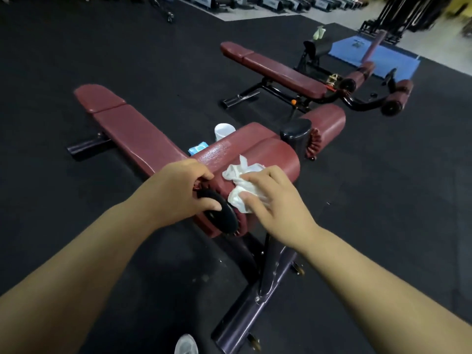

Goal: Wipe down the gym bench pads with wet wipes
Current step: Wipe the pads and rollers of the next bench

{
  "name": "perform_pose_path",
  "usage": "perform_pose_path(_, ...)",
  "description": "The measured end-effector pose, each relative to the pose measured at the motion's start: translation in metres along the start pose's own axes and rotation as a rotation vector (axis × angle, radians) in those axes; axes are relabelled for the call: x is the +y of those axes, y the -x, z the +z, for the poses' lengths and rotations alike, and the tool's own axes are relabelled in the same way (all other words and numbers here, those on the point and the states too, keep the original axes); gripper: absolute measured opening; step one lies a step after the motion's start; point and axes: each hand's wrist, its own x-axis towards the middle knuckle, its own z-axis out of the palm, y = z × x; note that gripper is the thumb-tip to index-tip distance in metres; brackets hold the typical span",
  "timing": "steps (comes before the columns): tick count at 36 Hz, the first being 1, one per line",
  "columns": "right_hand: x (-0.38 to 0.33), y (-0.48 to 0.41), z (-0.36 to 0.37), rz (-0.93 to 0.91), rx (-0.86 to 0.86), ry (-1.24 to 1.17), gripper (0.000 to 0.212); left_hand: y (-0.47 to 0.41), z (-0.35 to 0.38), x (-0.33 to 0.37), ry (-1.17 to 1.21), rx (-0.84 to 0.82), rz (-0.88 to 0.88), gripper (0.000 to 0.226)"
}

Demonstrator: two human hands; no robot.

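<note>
A maroon sit-up bench lies in front of me, its long back pad (132, 131) running away to the upper left. The near roller pad (270, 157) crosses the bench's foot end. My left hand (178, 190) grips the roller's left end, thumb on its black end cap (222, 215). My right hand (270, 198) presses a crumpled white wet wipe (240, 185) against the roller's top, fingers spread over it. A second maroon roller (327, 123) sits behind a black post cap (296, 131).
A blue wipes packet (198, 148) and a white cup (223, 131) sit beyond the roller on the black rubber floor. A second maroon bench (275, 70) stands at the upper right, with a blue mat (378, 54) behind it. The bench's dark steel base (255, 302) lies below my arms.
</note>
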Motion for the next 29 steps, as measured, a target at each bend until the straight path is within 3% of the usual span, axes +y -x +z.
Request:
perform_pose_path(3,0.018,-0.015,-0.001,0.061,0.077,0.079,0.027,-0.002,0.001,-0.002,0.011,0.015,0.024,0.056)
perform_pose_path(9,0.052,-0.053,-0.009,0.429,0.261,0.114,0.031,-0.014,0.005,-0.014,0.082,0.045,0.125,0.063)
perform_pose_path(15,0.043,-0.049,-0.008,0.559,0.305,0.123,0.033,-0.028,-0.001,-0.006,0.142,-0.114,0.240,0.062)
perform_pose_path(19,0.015,-0.015,0.004,0.521,0.312,0.020,0.020,-0.035,0.000,0.000,0.050,-0.144,0.249,0.064)
perform_pose_path(22,-0.011,0.015,0.018,0.359,0.293,-0.048,0.020,-0.039,-0.001,-0.006,0.061,-0.173,0.203,0.067)
perform_pose_path(26,-0.025,0.024,0.024,0.137,0.237,0.015,0.019,-0.039,-0.001,-0.026,0.344,-0.240,0.061,0.073)
perform_pose_path(29,-0.011,0.001,0.021,0.142,0.267,0.097,0.024,-0.039,-0.001,-0.040,0.384,-0.313,0.009,0.062)
